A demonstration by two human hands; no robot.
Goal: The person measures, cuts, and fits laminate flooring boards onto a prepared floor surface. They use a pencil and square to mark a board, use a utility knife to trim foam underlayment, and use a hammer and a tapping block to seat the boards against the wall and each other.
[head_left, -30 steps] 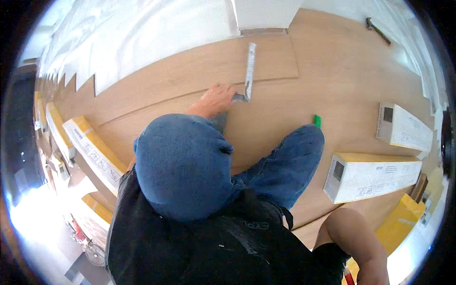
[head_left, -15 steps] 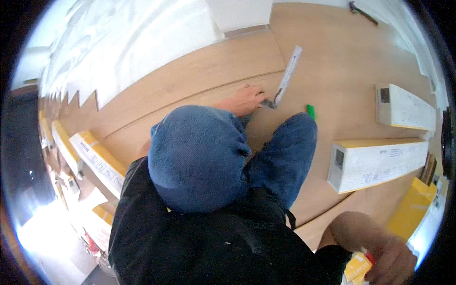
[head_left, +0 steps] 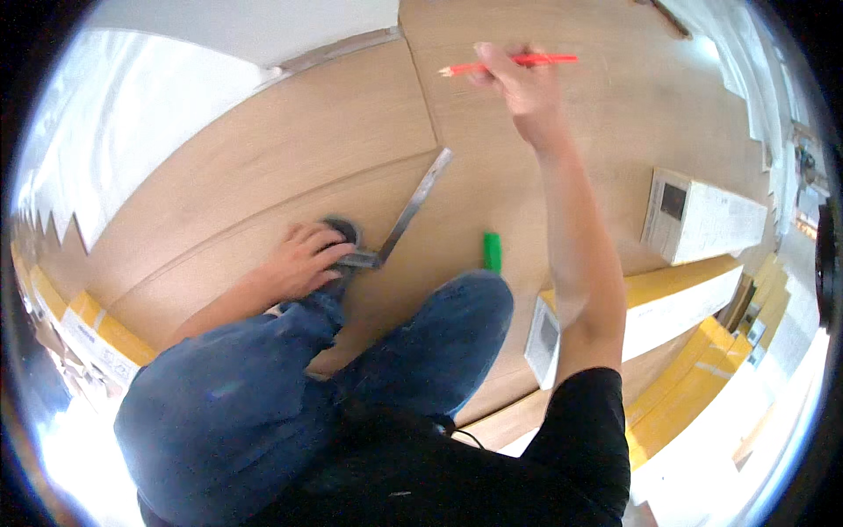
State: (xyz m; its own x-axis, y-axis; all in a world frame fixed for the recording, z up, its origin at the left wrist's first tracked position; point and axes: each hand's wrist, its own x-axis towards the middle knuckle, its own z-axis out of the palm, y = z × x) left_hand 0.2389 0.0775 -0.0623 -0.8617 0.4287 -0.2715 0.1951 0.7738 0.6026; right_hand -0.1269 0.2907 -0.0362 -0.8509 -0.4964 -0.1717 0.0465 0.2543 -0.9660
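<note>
My left hand (head_left: 303,259) is at my dark shoe (head_left: 342,228), its fingers curled over the short leg of a metal carpenter's square (head_left: 413,209). The long blade of the square slants away to the upper right across wood-look floor planks (head_left: 342,114). My right hand (head_left: 518,75) is stretched far forward above the planks, gripping a red pencil (head_left: 553,60) whose sharpened tip points left. A small green block (head_left: 493,253) lies on the floor just beyond my right knee (head_left: 483,303).
Long white-and-yellow cartons lie at right, a nearer one (head_left: 676,307) and a farther one (head_left: 707,220). More cartons (head_left: 101,338) stand at far left. A plank seam meets a white wall corner (head_left: 342,22). A tool handle (head_left: 669,18) shows at the far edge.
My right hand has swung from low on the right to far forward, bringing the red pencil into plain view. The view has shifted; my left hand stays at the square.
</note>
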